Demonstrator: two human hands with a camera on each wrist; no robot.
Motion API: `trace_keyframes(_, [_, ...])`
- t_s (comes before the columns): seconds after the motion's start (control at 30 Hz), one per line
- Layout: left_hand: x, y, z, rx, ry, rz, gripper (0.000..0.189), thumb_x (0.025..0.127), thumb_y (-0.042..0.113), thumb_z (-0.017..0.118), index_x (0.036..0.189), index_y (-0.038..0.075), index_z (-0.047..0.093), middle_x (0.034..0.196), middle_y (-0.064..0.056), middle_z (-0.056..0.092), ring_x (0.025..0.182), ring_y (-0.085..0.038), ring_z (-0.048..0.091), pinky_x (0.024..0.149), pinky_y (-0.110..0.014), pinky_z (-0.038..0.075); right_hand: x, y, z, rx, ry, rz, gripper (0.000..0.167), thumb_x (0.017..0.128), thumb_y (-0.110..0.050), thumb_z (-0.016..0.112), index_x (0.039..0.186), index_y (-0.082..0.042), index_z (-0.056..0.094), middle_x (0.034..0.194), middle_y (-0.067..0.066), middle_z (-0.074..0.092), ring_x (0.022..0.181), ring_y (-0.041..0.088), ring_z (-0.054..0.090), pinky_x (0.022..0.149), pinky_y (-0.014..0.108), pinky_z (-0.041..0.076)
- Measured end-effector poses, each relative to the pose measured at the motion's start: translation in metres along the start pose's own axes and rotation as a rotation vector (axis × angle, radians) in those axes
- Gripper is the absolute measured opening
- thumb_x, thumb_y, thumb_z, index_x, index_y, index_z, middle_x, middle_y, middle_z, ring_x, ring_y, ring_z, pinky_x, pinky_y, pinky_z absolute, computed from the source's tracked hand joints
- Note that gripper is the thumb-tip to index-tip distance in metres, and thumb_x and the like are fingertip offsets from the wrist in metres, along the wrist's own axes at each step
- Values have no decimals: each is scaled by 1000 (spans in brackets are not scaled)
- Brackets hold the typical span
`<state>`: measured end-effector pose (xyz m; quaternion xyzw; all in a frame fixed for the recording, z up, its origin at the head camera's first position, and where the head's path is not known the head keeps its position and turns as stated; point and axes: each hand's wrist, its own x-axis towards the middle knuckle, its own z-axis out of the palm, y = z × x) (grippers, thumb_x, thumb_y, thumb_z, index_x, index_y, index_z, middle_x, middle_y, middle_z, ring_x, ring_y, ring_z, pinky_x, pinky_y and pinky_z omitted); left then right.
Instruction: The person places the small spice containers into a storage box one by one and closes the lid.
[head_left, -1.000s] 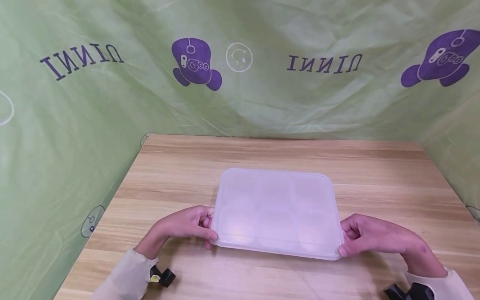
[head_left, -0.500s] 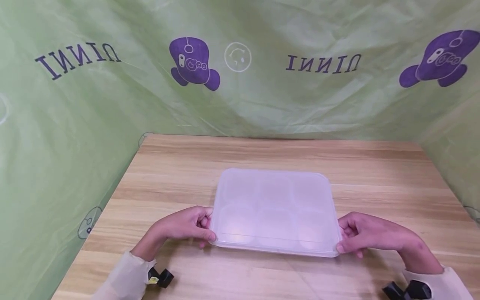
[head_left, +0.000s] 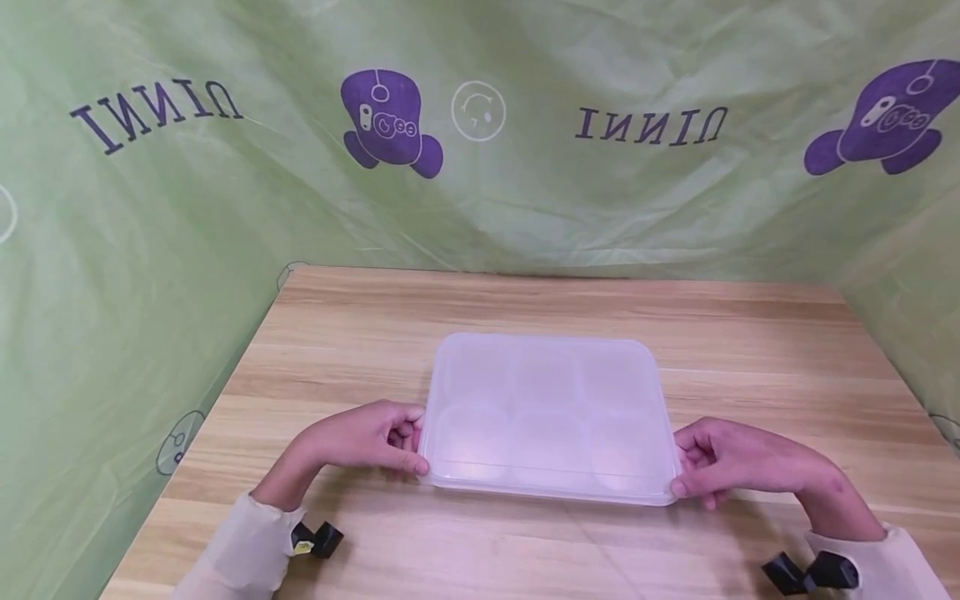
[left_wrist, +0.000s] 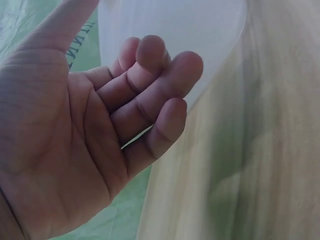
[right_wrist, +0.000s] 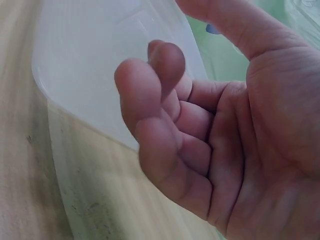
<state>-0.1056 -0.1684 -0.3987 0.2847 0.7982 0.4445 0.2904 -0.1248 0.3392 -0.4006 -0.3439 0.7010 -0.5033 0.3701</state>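
A translucent white plastic storage box (head_left: pixel 551 417) with a flat lid is held between both hands. Faint rounded outlines of several compartments show through its top. At its near left corner my left hand (head_left: pixel 367 435) pinches the edge, thumb on the rim and the other fingers curled by the side. My right hand (head_left: pixel 746 458) grips the near right corner in the same way. In the left wrist view, the curled fingers (left_wrist: pixel 145 100) lie close to the box's pale surface (left_wrist: pixel 200 30). The right wrist view shows similarly bent fingers (right_wrist: pixel 165 135) beside it. What the box contains is hidden.
The wood-grain table (head_left: pixel 360 317) extends around the box. A green sheet (head_left: pixel 517 217) with purple printed figures and lettering hangs behind it and along both sides. Black devices (head_left: pixel 322 540) are strapped at the wrists, below the pale sleeves.
The box has shifted slightly away from me and a little to the left, with both hands moving along. Both hands keep their hold on its corners.
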Motion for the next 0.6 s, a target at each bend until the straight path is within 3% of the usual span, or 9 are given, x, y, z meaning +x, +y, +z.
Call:
trace_keyframes(0.07, [0,1,-2,33,6,12,26,91,30,81,91,14,60,72,8,63,64,-6,56,57,-20,45,0,1,-2,-29,-3,-23,13,94,3,64,89,-9,65,61,15,58,53,4,51,42,24,40])
trace_keyframes(0.17, [-3,3,-7,64,6,31,27,91,29,81,90,13,59,73,9,60,66,-5,54,59,-21,45,1,2,-5,-83,-9,-65,16,96,3,63,91,-11,66,64,12,52,58,-2,45,43,21,35])
trace_keyframes(0.33, [-10,4,-16,100,22,45,28,91,28,81,102,10,63,78,5,63,70,-10,60,64,-27,52,-1,-2,-11,-197,43,-87,21,102,4,54,94,-12,65,72,8,58,61,12,52,49,28,42])
trace_keyframes(0.47, [-13,5,-22,134,86,81,29,94,27,78,111,7,65,87,3,67,81,-15,65,75,-33,56,-3,-11,-11,-403,256,-46,16,105,-3,56,114,-9,67,88,-1,68,76,15,62,63,29,52])
trace_keyframes(0.6, [-12,8,-29,191,158,153,21,97,21,74,113,10,65,98,1,68,93,-17,66,86,-36,55,1,-21,-9,-595,516,-25,49,103,-10,64,149,-4,48,124,5,67,106,18,64,81,24,53])
